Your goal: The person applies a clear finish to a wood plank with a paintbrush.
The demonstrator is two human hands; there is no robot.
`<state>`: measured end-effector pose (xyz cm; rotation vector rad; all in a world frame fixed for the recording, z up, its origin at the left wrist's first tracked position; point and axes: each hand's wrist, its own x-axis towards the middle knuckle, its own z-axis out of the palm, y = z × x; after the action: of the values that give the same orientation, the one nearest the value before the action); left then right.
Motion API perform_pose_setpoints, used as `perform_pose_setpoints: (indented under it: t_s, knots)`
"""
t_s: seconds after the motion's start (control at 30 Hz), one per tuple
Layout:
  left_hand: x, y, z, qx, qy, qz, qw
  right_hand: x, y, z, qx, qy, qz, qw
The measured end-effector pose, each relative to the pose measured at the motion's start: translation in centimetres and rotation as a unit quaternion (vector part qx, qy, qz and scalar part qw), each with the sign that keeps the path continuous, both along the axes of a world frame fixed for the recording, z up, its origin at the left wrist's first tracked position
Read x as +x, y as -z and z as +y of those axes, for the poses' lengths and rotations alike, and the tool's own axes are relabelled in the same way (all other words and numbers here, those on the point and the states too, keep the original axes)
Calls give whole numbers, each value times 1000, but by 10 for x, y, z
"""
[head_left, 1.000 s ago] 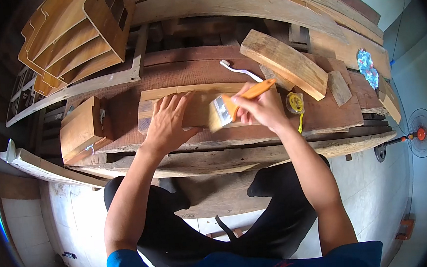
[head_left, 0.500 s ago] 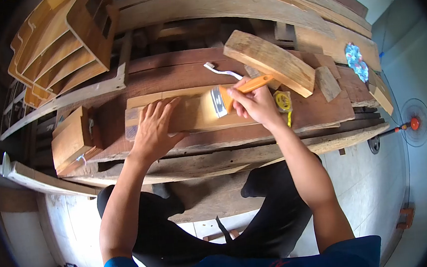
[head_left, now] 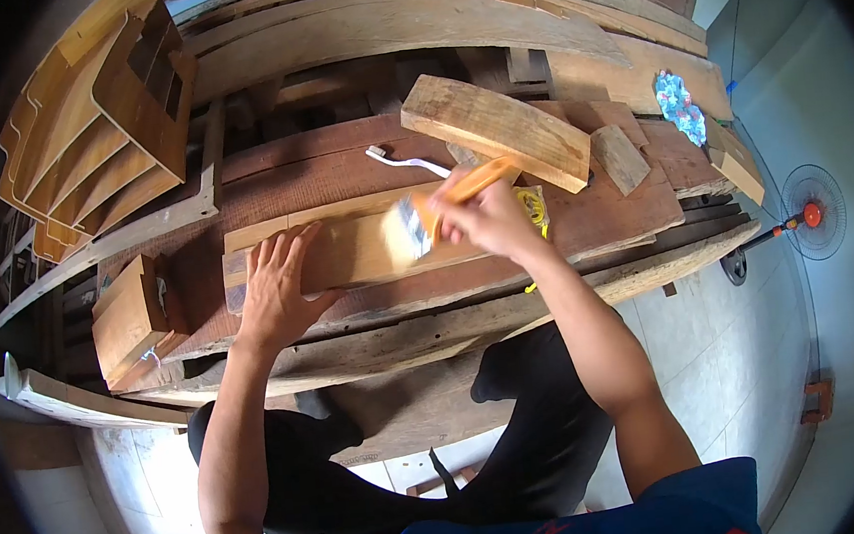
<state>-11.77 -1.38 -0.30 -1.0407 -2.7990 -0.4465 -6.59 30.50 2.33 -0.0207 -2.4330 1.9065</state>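
A pale wooden board (head_left: pixel 356 252) lies across the reddish workbench top. My left hand (head_left: pixel 283 288) rests on its left part with the fingers spread, holding nothing. My right hand (head_left: pixel 486 219) is closed round the orange handle of a wide paintbrush (head_left: pixel 428 224), whose blurred bristles point left over the board. Just beyond that hand a white toothbrush (head_left: pixel 406 160) lies on the bench. The yellow tape measure (head_left: pixel 535 208) is partly hidden by my right hand and forearm.
A thick wooden block (head_left: pixel 496 126) and a smaller offcut (head_left: pixel 620 159) lie behind my right hand. A wooden rack (head_left: pixel 96 142) stands back left, a wooden box (head_left: pixel 130 320) front left. Blue crumpled cloth (head_left: pixel 679 109) lies at right, near a fan (head_left: pixel 811 214).
The camera view has shifted, so the bench and its objects appear further left. The brush, still in my right hand, is tilted differently and its bristles now show blurred. My left hand stays on the board.
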Motion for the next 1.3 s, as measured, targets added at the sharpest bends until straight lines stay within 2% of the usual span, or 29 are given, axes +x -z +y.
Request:
perform_pose_setpoints:
  t_s: [0.03,0.17,0.27,0.3,0.4,0.43,0.47,0.53,0.63,0.73,0.77,0.87,0.9,0.93,1.0,1.1,1.2,1.23,1.3]
  knots:
    - [1,2,-1,-3,-2,-1,1000,-5,8,6,-8,51,76,996]
    - [-2,3,0,9,6,9,1000,8,-10,11,16,-90,-69,993]
    - [-2,4,-2,7,5,10,1000,-3,9,16,2,64,90,994]
    - [-1,3,0,7,3,10,1000,-1,9,12,10,72,111,991]
    - [0,-2,1,-17,-4,-8,1000,10,-2,13,11,-87,-37,995]
    - [0,-2,1,-13,-1,-3,1000,10,-10,15,57,-47,-55,996]
    - [1,-2,1,-9,1,2,1000,4,-3,19,20,23,1,1000]
    - [3,0,0,-3,-1,7,1000,0,4,27,110,80,119,984]
    - [0,0,1,-2,-1,9,1000,12,-10,30,39,-89,-57,994]
    - [1,-1,0,-8,-2,0,1000,16,-26,35,122,22,65,990]
    - [2,-2,1,-11,-6,-1,1000,8,-19,33,186,64,175,965]
    - [0,-1,2,-2,-1,-3,1000,22,-26,40,95,-80,-51,991]
    - [-1,-1,0,2,3,-4,1000,23,-26,41,129,-64,-67,987]
    - [-1,-1,-1,-1,5,-1,1000,19,-22,49,141,-17,-43,989]
    - [0,0,0,3,5,6,1000,10,-14,54,208,75,165,961]
    - [1,-2,1,-6,-3,-3,1000,30,-32,40,232,-18,57,971]
    - [1,-3,1,-14,-6,-11,1000,33,-41,53,222,-11,13,975]
    - [1,-2,2,-14,-8,-11,1000,29,-39,57,223,54,39,973]
    - [0,1,0,-7,-5,-3,1000,30,-37,59,243,22,92,965]
